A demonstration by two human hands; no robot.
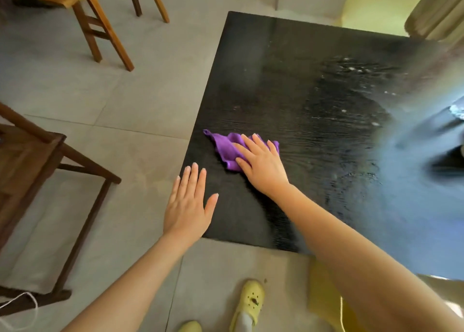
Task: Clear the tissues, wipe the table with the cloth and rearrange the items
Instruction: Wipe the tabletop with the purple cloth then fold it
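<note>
Under my right hand's fingers [253, 141] I see a soft purple cloth [226, 148], matt and crumpled. The table [301, 80] beyond my fingertips is black wood with a ridged grain (glossy where light strikes). Beside it the floor [140, 100] is smooth grey tile.

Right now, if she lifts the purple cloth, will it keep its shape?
Probably not. The purple cloth lies crumpled, with wavy edges, under the right hand, so it looks soft and would likely droop. It seems thin, so probably light. Pushed on the table, it may bunch up.
</note>
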